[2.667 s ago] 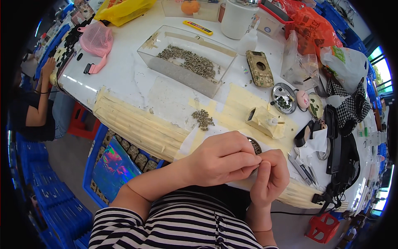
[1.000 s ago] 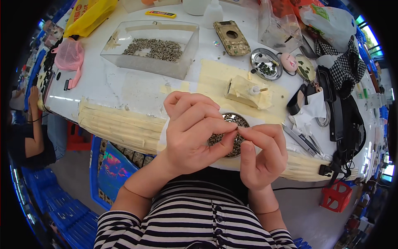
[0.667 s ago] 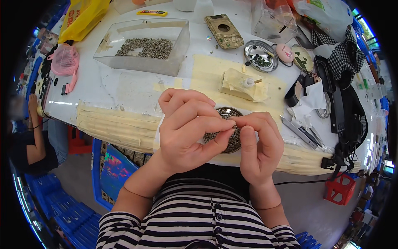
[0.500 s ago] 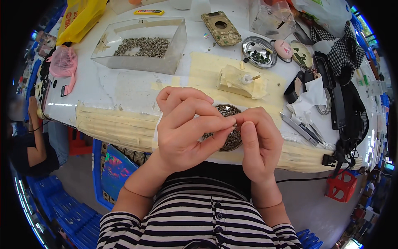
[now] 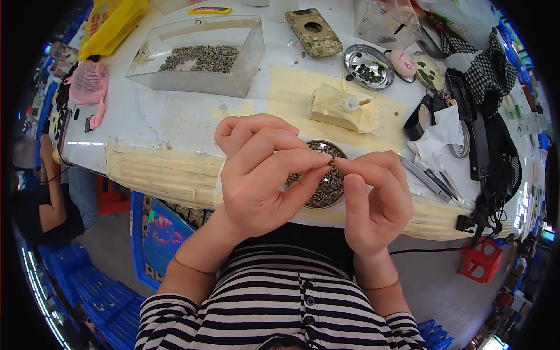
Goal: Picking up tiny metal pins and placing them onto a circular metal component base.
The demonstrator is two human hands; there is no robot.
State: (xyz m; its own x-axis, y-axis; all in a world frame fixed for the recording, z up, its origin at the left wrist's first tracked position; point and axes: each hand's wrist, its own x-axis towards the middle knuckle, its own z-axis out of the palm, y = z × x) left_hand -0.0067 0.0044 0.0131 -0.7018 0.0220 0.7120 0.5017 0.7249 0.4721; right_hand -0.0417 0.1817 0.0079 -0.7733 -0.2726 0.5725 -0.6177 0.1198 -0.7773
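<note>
Left hand [image 5: 256, 178] clamps a tiny part [image 5: 331, 163]; right hand [image 5: 380, 204], grip apart, sits just beside. Best worked over the near dish [image 5: 324, 206].

The person wears a top [image 5: 245, 318] with horizontal dark and off-white stripes. Its 2 short sleeves [image 5: 166, 306] repeat the striping and end near the elbows. At least 3 dark, round buttons [image 5: 310, 301] line the front placket.
</note>
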